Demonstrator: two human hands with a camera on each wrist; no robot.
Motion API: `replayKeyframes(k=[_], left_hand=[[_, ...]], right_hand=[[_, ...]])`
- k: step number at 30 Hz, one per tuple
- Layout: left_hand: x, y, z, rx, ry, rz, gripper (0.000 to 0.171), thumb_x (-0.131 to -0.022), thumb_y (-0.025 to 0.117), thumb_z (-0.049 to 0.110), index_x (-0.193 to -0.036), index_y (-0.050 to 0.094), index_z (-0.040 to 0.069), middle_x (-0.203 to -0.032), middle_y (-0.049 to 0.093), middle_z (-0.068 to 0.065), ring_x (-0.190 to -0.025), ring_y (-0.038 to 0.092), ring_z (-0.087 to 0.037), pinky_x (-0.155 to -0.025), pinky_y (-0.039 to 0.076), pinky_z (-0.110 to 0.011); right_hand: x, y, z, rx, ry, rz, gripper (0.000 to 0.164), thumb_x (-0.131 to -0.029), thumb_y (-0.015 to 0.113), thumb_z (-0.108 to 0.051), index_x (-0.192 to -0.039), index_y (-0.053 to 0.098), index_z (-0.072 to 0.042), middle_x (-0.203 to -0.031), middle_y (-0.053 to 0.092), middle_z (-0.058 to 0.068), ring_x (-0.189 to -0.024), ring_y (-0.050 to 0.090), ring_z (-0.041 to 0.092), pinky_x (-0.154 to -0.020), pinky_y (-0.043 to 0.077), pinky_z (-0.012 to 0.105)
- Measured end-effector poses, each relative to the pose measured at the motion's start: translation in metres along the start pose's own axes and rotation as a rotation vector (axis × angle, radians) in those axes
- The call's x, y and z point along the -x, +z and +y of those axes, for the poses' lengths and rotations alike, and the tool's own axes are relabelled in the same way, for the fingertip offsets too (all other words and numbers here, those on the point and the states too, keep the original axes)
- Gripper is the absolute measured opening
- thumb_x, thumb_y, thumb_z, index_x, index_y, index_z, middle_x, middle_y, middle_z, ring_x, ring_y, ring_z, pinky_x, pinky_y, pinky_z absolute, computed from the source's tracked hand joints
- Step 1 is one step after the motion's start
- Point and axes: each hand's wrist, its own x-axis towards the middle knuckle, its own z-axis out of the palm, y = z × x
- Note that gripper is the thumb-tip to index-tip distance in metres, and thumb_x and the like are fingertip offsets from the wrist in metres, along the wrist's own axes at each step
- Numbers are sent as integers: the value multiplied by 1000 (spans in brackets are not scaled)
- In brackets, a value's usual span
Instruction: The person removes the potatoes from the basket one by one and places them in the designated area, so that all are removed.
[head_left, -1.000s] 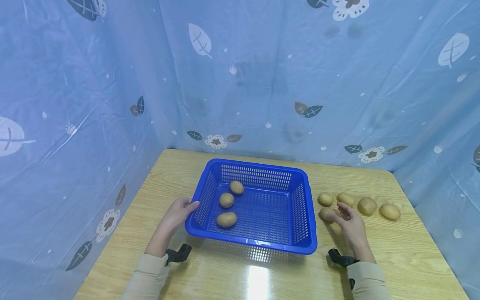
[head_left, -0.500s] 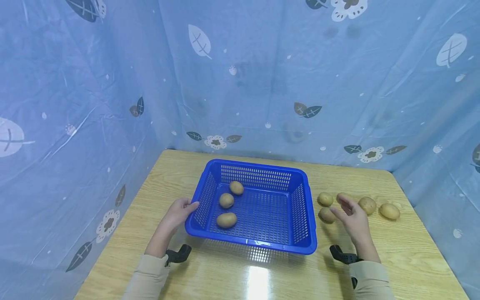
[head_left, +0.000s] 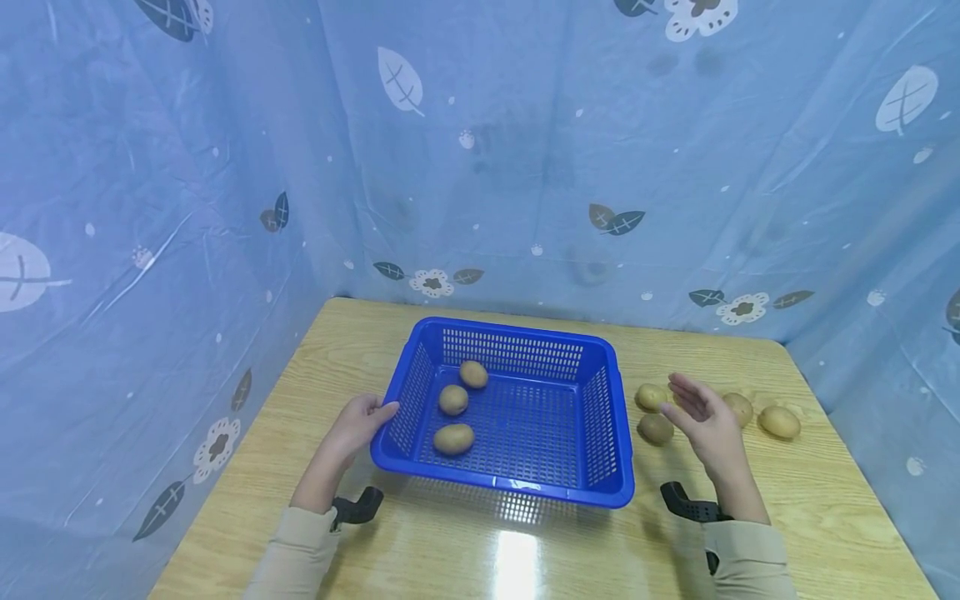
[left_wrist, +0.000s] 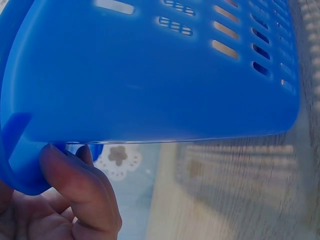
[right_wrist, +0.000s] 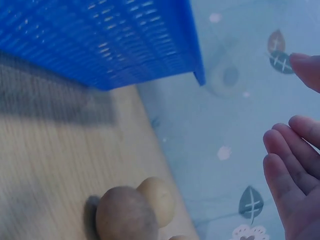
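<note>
Reading the clock from the middle of the blue perforated plastic basket (head_left: 480, 480), with twelve straight ahead. Wearing a beige left sleeve (head_left: 292, 550) at eight and a beige right sleeve (head_left: 746, 554) at four, plus a left black wrist mount (head_left: 360, 507) and a right black wrist mount (head_left: 692, 505) near the cuffs.

Gripping the basket's rim at nine with the left hand (head_left: 362, 422), thumb over the edge, fingers curled beneath. Hovering at three with the right hand (head_left: 708, 425), outside the basket and over the wood-grain table (head_left: 825, 517), fingers extended and released, thumb apart from them.

Counting three potatoes inside, all toward the basket's left end, nearest first: an oblong potato (head_left: 453, 439) at eight, a rounder potato (head_left: 453, 400) between nine and ten, a third potato (head_left: 473, 374) toward eleven.

Moving the dial to the right hand for those on the table: a darker brown potato (head_left: 656, 429) just under nine, a pale oval potato (head_left: 780, 422) at three, a partly covered potato (head_left: 741, 408) between two and three, a small pale potato (head_left: 649, 397) between nine and ten.

Meeting, farthest off at twelve, a blue curtain (head_left: 517, 150) printed with leaves and flowers.
</note>
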Motion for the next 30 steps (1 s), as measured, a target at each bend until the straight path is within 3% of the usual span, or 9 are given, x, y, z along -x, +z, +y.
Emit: replayKeyframes(k=[4,9,14,19,26,30], left_hand=[[-1,0,-1,9,7,-3,37,-100,46,22,-117,54,-11,-97,68,-18,-85,68,-23,-81,55,-38],[-1,0,0,-9,-4,4,38,-100,46,23,-117,55,-10,-98,68,-17,-85,67,-21,-85,53,-41],[-1,0,0,-15,-5,7,37,-100,46,23,-117,55,-10,-97,68,-17,-85,67,-20,-86,52,-43],[-1,0,-1,-9,1,3,37,-100,46,23,-116,54,-10,-96,68,-17,-83,68,-20,-82,54,-39],[-1,0,-1,3,1,0,36,-100,46,22,-115,55,-10,-95,68,-17,-82,68,-21,-82,54,-39],[-1,0,0,10,0,-3,36,-100,46,21,-114,55,-11,-95,68,-18,-82,68,-22,-81,55,-38]], right_hand=[[-1,1,-8,-14,-26,0,56,-89,65,-9,-136,40,9,-136,48,23,-112,48,-10,-92,40,6],[-4,3,-16,-36,-58,-1,56,-88,66,-8,-135,41,9,-132,54,12,-112,50,-9,-92,40,6],[-5,6,-26,-37,-76,-21,56,-89,66,-11,-137,41,5,-132,54,12,-114,50,-8,-93,40,6],[-6,10,-37,-105,-101,-50,53,-89,63,-2,-136,41,7,-132,54,10,-116,51,-4,-95,39,8],[-12,17,-45,-175,-161,-76,51,-88,62,2,-135,42,8,-127,56,-3,-116,52,0,-96,40,10],[-16,25,-49,-199,-162,-94,51,-87,62,3,-134,42,9,-130,55,9,-116,53,2,-97,40,11]])
